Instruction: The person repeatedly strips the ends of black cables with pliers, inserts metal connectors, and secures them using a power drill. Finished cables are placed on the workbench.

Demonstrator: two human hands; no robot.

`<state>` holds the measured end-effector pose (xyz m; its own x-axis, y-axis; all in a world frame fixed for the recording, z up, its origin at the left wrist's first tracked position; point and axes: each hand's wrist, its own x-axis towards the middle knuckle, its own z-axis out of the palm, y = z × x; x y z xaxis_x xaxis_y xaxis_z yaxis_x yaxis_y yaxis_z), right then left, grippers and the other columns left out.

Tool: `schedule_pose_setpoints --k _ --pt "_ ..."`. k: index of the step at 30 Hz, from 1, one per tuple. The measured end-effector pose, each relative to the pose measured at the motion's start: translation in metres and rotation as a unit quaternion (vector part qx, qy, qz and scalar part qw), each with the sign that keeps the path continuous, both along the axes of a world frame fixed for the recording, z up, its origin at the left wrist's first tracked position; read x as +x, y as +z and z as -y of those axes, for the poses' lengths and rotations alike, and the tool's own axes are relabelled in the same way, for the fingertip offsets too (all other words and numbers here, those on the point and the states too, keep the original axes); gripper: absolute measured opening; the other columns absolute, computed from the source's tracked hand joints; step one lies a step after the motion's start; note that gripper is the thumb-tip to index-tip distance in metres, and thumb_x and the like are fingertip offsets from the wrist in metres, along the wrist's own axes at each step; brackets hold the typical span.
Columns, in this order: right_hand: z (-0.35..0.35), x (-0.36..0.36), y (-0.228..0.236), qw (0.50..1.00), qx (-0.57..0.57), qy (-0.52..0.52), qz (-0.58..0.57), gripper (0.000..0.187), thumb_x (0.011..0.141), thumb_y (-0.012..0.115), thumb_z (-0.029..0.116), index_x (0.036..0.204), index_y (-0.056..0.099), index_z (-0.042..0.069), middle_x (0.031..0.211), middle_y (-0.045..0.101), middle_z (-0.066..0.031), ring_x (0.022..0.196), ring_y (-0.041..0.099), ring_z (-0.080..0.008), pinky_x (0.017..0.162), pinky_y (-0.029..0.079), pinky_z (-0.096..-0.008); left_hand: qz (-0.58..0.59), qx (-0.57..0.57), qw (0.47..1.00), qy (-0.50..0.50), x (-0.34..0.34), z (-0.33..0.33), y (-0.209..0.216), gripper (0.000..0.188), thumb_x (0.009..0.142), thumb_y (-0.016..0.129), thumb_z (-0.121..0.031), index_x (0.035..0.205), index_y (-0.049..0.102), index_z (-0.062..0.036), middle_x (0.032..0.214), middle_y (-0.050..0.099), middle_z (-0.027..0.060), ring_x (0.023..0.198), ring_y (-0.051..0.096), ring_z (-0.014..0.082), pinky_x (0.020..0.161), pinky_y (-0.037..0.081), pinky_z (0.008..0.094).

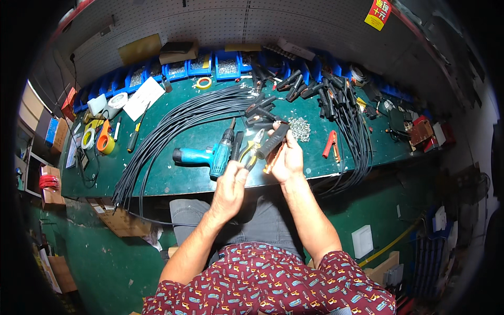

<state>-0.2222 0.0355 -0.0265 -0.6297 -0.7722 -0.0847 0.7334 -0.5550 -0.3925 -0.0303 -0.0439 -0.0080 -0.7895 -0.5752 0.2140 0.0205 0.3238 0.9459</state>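
A green table [173, 181] in a cluttered workshop. Over its near edge the right hand [287, 160] grips a black clamp handle [273, 140], fingers wrapped round it, while the left hand [231, 184] pinches yellow-handled pliers [251, 152], seemingly crimping or fitting the handle. Beyond lie a teal drill [207, 156], black cables [178, 123] and blue bins [210, 67], crowding the space.

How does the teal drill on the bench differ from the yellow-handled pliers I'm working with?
The teal drill lies untouched on the green bench; the yellow-handled pliers sit between the left hand and right hand, seemingly gripped by the left. The drill is bulkier, with a pistol-shaped body and dark chuck; the pliers are slim, with two handles. The drill is teal throughout; the pliers' handles are yellow and black. Both are hand tools near the bench's front edge.
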Motion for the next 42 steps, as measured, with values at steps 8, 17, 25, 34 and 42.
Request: schedule_pose_setpoints --k 8,17,25,34,42 --pt "0.001 0.006 0.015 1.000 -0.028 -0.004 -0.008 0.043 0.112 0.038 0.036 0.131 0.061 0.005 0.109 0.072 -0.0124 0.099 0.071 -0.0252 0.088 0.060 -0.0433 -0.018 0.029 0.998 -0.044 0.002 -0.014 -0.015 0.028 0.107 0.053 -0.021 0.093 0.064 0.0005 0.079 0.060 0.0033 0.076 0.054 0.0112 0.071 0.046 0.0293" --pt "0.002 0.027 0.033 0.999 0.008 -0.008 -0.042 0.043 0.112 0.036 0.039 0.139 0.053 0.010 0.108 0.069 -0.0089 0.089 0.069 -0.0223 0.080 0.058 -0.0411 0.024 0.047 0.998 -0.028 -0.008 -0.016 -0.002 0.026 0.104 0.055 -0.017 0.095 0.069 0.0030 0.081 0.066 0.0059 0.078 0.060 0.0132 0.073 0.049 0.0308" --pt "-0.001 0.029 0.041 0.998 -0.005 -0.011 -0.060 0.041 0.109 0.041 0.036 0.140 0.051 0.012 0.109 0.068 -0.0097 0.095 0.068 -0.0202 0.083 0.057 -0.0386 0.009 0.025 1.000 -0.007 -0.006 -0.019 -0.005 0.022 0.104 0.057 -0.016 0.105 0.070 0.0014 0.078 0.065 0.0040 0.071 0.057 0.0098 0.064 0.046 0.0279" --pt "-0.002 0.048 0.051 0.989 0.045 -0.056 -0.132 0.061 0.080 0.049 -0.009 0.138 0.044 0.006 0.115 0.062 -0.0111 0.090 0.064 -0.0175 0.079 0.060 -0.0329 0.039 0.307 0.949 -0.066 -0.009 -0.018 0.015 0.038 0.098 0.052 -0.009 0.135 0.058 -0.0066 0.076 0.060 -0.0015 0.058 0.047 0.0045 0.050 0.037 0.0206" --pt "0.016 0.070 0.033 0.958 0.096 -0.082 -0.256 0.063 0.084 0.056 -0.010 0.142 0.039 0.007 0.114 0.063 -0.0121 0.099 0.066 -0.0204 0.086 0.059 -0.0342 -0.004 0.332 0.940 -0.075 -0.005 0.000 -0.014 0.022 0.110 0.050 -0.034 0.110 0.059 -0.0137 0.072 0.041 -0.0087 0.058 0.035 0.0025 0.050 0.026 0.0217"
